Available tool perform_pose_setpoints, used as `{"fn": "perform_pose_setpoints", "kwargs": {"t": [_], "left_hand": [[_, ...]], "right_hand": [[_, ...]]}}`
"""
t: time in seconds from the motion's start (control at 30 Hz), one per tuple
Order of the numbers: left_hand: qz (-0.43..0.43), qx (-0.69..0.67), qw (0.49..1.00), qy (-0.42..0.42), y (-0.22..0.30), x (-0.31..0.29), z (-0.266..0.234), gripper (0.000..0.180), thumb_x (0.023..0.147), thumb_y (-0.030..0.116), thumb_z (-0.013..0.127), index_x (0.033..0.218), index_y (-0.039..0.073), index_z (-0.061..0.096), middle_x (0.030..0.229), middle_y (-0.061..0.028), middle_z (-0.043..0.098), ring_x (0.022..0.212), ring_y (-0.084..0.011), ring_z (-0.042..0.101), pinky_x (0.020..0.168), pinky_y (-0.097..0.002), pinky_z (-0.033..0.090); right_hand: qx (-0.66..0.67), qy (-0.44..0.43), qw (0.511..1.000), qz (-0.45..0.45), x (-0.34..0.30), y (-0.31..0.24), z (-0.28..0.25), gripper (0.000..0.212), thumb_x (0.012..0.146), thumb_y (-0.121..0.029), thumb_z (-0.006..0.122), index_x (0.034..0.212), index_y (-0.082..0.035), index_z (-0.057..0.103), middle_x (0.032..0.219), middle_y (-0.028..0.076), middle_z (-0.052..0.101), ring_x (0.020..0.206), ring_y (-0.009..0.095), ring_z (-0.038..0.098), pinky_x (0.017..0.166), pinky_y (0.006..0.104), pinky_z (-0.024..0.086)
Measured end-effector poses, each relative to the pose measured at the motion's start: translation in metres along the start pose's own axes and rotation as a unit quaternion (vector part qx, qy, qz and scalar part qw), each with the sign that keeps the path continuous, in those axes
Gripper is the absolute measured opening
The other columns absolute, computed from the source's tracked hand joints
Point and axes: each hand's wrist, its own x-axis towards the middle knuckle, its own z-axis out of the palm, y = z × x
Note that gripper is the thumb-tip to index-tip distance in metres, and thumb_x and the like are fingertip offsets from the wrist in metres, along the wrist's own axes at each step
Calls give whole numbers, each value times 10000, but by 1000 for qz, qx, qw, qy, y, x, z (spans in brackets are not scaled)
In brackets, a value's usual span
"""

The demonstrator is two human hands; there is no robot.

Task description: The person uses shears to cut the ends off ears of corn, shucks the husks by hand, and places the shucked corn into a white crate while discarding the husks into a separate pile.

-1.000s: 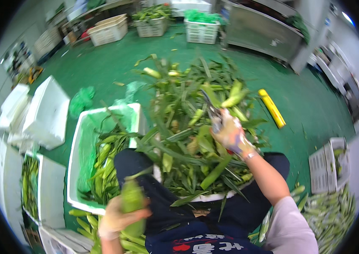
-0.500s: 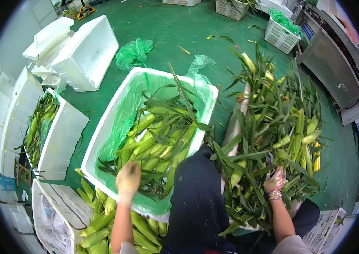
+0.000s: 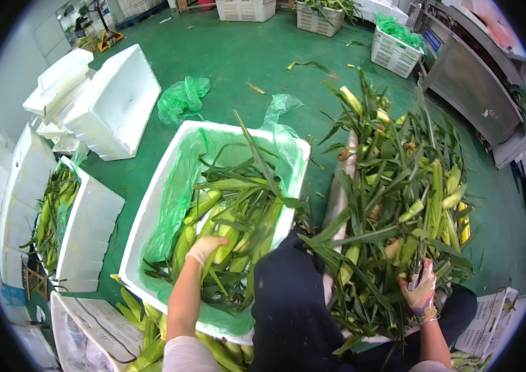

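My left hand (image 3: pixel 206 249), in a pale glove, reaches into a white foam box (image 3: pixel 134 245) lined with a green plastic bag (image 3: pixel 167 211). Its fingers close over the lower end of a green-husked ear of corn (image 3: pixel 228 224) among several others. Long leaves lie loosely over these ears. On my right, my right hand (image 3: pixel 423 290), in a stained patterned glove, grips pruning shears (image 3: pixel 418 257) with the metal blades pointing up. The shears are over a big heap of corn ears and leaves (image 3: pixel 393 186). Leaves partly hide what lies under the blades.
Between box and heap is my dark-clothed knee (image 3: pixel 288 279). More ears (image 3: pixel 151 353) lie below the box, beside a white crate (image 3: pixel 99 322). Foam boxes (image 3: pixel 111 105) stand at the left. Crates (image 3: pixel 396 53) and a metal machine (image 3: pixel 470 87) are at the far right.
My left hand has moved right and slightly up, from above the box's near side onto an ear. My right hand has shifted right and down, and the shears now show clearly. The view has shifted.
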Motion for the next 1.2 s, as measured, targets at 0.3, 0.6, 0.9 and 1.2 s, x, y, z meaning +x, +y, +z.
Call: {"fn": "perform_pose_setpoints", "kwargs": {"t": [0.3, 0.6, 0.9, 1.2], "left_hand": [[81, -403, 911, 16, 165, -263, 63, 592, 763, 206, 724, 1247, -55, 505, 1122, -100, 606, 997, -158, 580, 862, -309, 472], [244, -513, 822, -22, 361, -191, 91, 382, 870, 327, 656, 1091, 23, 586, 944, -118, 640, 809, -272, 635, 725, -399, 540], [194, -702, 682, -70, 443, -179, 205, 531, 791, 371, 721, 1225, 125, 540, 1214, -64, 574, 1082, -259, 550, 950, -460, 445], [201, -639, 713, 206, 409, -196, 251, 498, 725, 295, 787, 1104, 32, 598, 1142, -95, 599, 986, -258, 577, 867, -482, 469]], "right_hand": [[46, -20, 999, -2, -74, -6, -75, 727, 626, -225, 769, 1216, 27, 426, 983, 197, 543, 849, 387, 553, 771, 452, 459], [233, -160, 953, 112, -105, -56, -80, 784, 683, -368, 779, 1246, 44, 421, 1068, 235, 587, 920, 373, 612, 814, 420, 499], [262, -70, 935, 231, -100, -91, -20, 940, 667, -423, 781, 1330, 52, 314, 1204, 277, 521, 1115, 402, 540, 949, 436, 452], [500, 35, 854, 141, -45, -67, -1, 584, 750, -189, 766, 1179, 22, 429, 952, 115, 552, 810, 199, 604, 697, 340, 513]]}}
